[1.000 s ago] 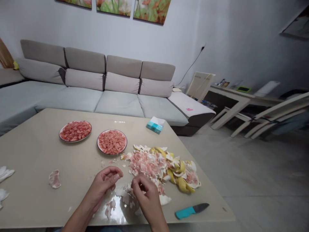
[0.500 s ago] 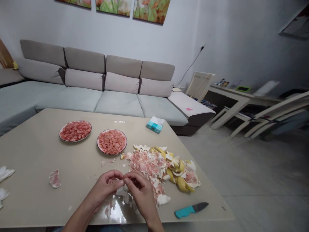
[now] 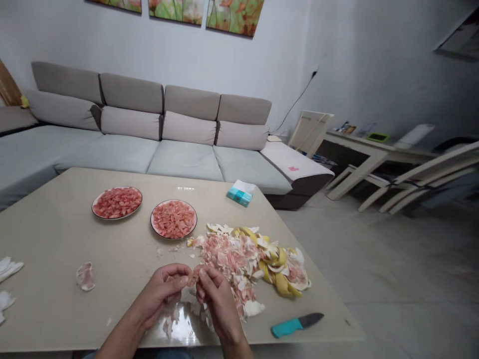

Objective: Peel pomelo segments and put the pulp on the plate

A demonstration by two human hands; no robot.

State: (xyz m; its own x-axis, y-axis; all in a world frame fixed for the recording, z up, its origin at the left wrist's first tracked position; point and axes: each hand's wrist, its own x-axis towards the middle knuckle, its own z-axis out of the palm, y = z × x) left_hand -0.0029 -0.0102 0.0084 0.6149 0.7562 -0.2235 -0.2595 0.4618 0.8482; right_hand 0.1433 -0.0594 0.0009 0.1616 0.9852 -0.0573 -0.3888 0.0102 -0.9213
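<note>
Near the table's front, my left hand (image 3: 162, 291) and my right hand (image 3: 219, 299) are raised close together. Their fingertips pinch a small pinkish piece of pomelo flesh (image 3: 192, 278) between them. Beside my right hand lies a heap of pink and white pomelo membrane scraps (image 3: 228, 252), with curls of yellow peel (image 3: 279, 264) at its right. Beyond my hands stands a dark-rimmed plate of pink pomelo flesh (image 3: 174, 219); a second plate of redder pieces (image 3: 117, 202) is farther left. One pomelo segment (image 3: 86, 276), partly white-skinned, rests left of my left hand.
A knife (image 3: 295, 325) with a turquoise handle lies near the front right edge of the table (image 3: 52, 229). A tissue pack (image 3: 240, 193) lies near the far edge. White pieces (image 3: 9, 269) are at the far left. Behind the table is a grey sofa (image 3: 179, 149).
My right hand has turned, its thumb now on top, and the fingertips of both hands are slightly farther apart. The small pink piece between them shows more clearly.
</note>
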